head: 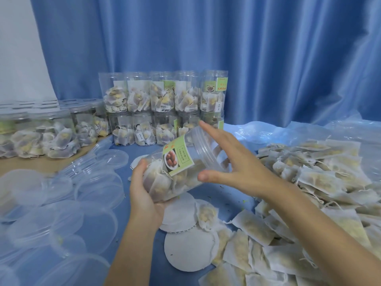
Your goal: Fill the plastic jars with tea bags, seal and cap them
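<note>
A: Where is the jar (181, 168) right now?

B: Tilted in mid-air above the blue table (231, 195), mouth up and to the right. The left hand (144, 188) grips its base end, fingers curled round the clear wall where the tea bags sit packed.

A: And the right hand (233, 159)?

B: Spread wide at the threaded mouth, fingers straight, thumb near the jar's lower side. It holds nothing that I can see; whether it touches the rim I cannot tell.

A: How would you say the jar handles?

B: Light, I judge: thin clear plastic and paper bags. The wall probably flexes if squeezed hard, and it looks smooth, so a wrap round the base suits it better than a pinch. The green label (178, 156) may give a little more grip.

A: What comes next for it?

B: It looks filled but uncapped, so a white seal disc (185, 252) from the table in front, then one of the clear lids (97, 219) heaped on the left. The loose tea bags (309, 182) lie piled to the right, finished jars (162, 108) stacked behind
</note>
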Motion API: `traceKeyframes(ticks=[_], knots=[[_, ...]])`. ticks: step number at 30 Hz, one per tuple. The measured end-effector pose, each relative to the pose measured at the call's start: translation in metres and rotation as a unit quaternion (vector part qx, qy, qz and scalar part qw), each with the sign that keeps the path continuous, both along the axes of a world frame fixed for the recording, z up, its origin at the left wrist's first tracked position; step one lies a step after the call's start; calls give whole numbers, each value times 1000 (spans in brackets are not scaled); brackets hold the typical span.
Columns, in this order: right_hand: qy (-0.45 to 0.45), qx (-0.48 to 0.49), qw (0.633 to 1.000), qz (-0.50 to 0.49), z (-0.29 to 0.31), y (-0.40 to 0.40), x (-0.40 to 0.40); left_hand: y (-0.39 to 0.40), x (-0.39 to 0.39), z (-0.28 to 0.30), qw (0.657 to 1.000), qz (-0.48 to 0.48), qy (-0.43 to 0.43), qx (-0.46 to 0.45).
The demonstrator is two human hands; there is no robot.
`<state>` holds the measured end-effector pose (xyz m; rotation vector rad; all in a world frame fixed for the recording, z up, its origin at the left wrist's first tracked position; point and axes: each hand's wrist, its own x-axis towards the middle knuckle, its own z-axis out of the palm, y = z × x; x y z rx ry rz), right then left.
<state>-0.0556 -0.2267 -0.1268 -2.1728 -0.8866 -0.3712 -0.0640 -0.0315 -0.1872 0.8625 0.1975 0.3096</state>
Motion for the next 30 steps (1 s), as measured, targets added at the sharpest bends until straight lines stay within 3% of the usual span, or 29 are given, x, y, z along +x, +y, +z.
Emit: traceKeyframes(ticks=[3, 8, 16, 20, 22, 23, 25, 27, 30], knots=[[-65, 4, 996, -63, -8, 6, -1, -6, -1, 2, 1000, -20, 20, 8], [-86, 49, 992, -81, -7, 12, -5, -12, -1, 3, 999, 33, -11, 2], [128, 218, 967, 37, -2, 4, -1, -12, -1, 5, 992, -120, 25, -38], [155, 254, 955, 3, -6, 6, 7, -29, -4, 12, 980, -162, 112, 7], [150, 289, 945, -17, -4, 2, 11, -36, -8, 24, 982, -98, 134, 93], [140, 296, 944, -26, -2, 0, 13, -38, -8, 30, 973, -20, 136, 186], [107, 296, 948, -53, 0, 0, 12, -38, -10, 41, 906, 115, 86, 398], [82, 303, 947, -66, 2, 4, 9, -42, -17, 54, 847, 65, -2, 527], [58, 319, 943, -76, 4, 12, 3, -49, -19, 76, 809, -7, 5, 588]])
